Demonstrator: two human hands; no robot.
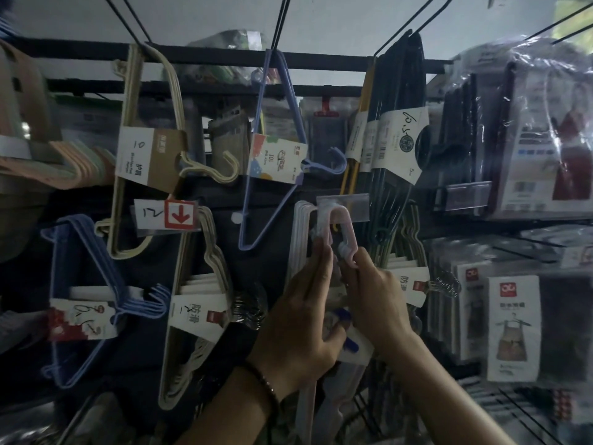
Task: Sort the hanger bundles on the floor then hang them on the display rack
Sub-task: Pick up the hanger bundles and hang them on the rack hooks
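The fingers (322, 261) of my left hand (298, 319) are curled round the pink hanger bundle (349, 229). My right hand (375, 297) pinches its top loop. Both hands are holding on, not spread wide.

The bundle is up at the display rack (224, 57). Its loop is right by the peg with the clear tag (353, 203). I cannot tell if the loop is all the way on the peg. I think this one is nearly hung.

Other bundles hang here already: a beige bundle (150, 155), a purple bundle (276, 159), a black bundle (401, 91), a blue bundle (81, 319) and a cream bundle (195, 311). So a lot of the hanging looks done.

The floor is not in view, so I cannot say how many bundles wait down there.
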